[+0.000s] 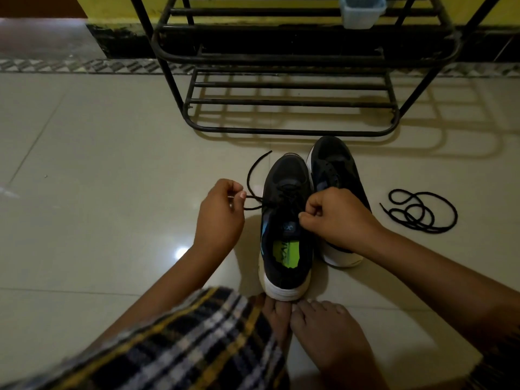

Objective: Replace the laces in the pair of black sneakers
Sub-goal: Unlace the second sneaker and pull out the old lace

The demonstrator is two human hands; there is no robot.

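Our left hand (219, 218) pinches the limp, light lace (254, 175); our right hand (333, 218) grips its other end at the near sneaker (287, 220); we judge the stiff tip best to hold.

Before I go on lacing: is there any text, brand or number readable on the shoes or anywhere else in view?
Tongue of the near sneaker: a pale logo mark, too blurred to read.
Green insole patch inside that sneaker: dark print, not legible.
Far sneaker, loose lace, rack, plastic tub: no text visible.
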